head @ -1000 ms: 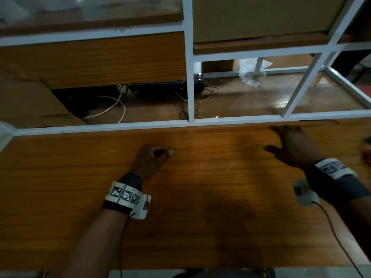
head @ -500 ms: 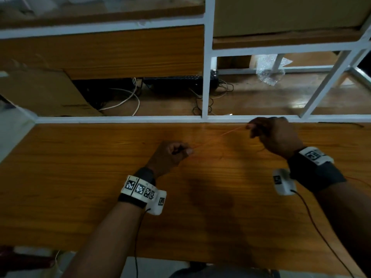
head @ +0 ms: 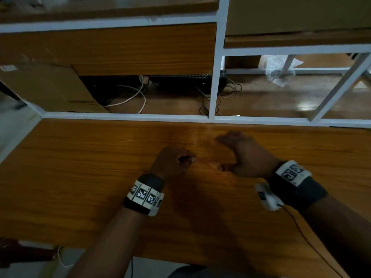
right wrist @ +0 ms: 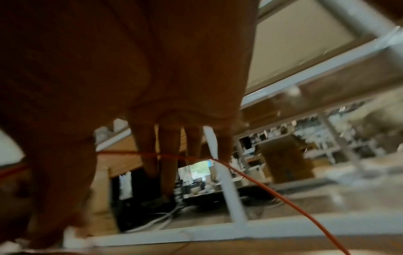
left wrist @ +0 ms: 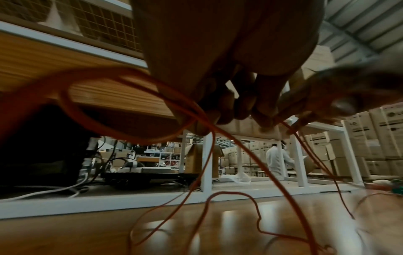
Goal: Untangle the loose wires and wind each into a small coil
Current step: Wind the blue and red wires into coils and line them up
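Note:
A thin orange wire (head: 208,161) sags in a short loop between my two hands over the wooden desk (head: 80,177). My left hand (head: 174,161) is curled into a fist. In the left wrist view its fingers (left wrist: 226,110) grip several loops of the orange wire (left wrist: 209,127), and loose strands hang to the desk. My right hand (head: 241,155) is close on the right. In the right wrist view the orange wire (right wrist: 283,200) crosses its straight fingers (right wrist: 167,163), passes behind the thumb and drops away to the right.
A white metal frame (head: 216,77) borders the desk's far edge. Behind it lie a black keyboard (head: 180,81), a white cable (head: 136,97), cardboard (head: 50,89) and bubble wrap (head: 279,71). More coloured wires (left wrist: 392,188) lie far right. A person in white (left wrist: 277,157) stands in the distance.
My right hand has come in from the far right to beside the left hand. The wire was taut between them half a second ago and now hangs slack.

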